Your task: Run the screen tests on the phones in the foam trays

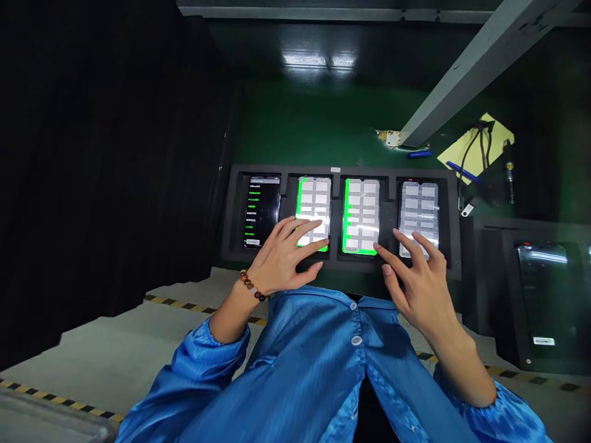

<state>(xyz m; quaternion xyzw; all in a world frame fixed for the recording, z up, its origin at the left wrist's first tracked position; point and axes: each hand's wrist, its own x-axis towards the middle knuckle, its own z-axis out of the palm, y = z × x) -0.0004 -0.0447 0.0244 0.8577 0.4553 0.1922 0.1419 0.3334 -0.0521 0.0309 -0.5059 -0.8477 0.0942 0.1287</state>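
Note:
My left hand [286, 255], with a beaded bracelet [252, 286] at the wrist, is open over a smartphone [314, 197] whose white grid screen has green along its left and bottom edges. My right hand [418, 274] is open too. Its index fingertip is at the lower right corner of another smartphone [361, 215] with a similar green-and-white grid. The other fingers of that hand reach over the lower part of a smartphone [419, 209] showing a greyish grid. At the far left, a smartphone [262, 212] shows green and white text lines on black. All sit in a black tray [336, 184].
A second black tray [508, 295] at the right holds a dark-screened phone [545, 289]. Behind lie a yellow paper [501, 132] with cables, a blue pen [462, 172], a blue cap-like piece [419, 155] and a small flashlight [509, 178]. A grey metal bar [471, 67] slants overhead; a dark curtain [115, 123] hangs left.

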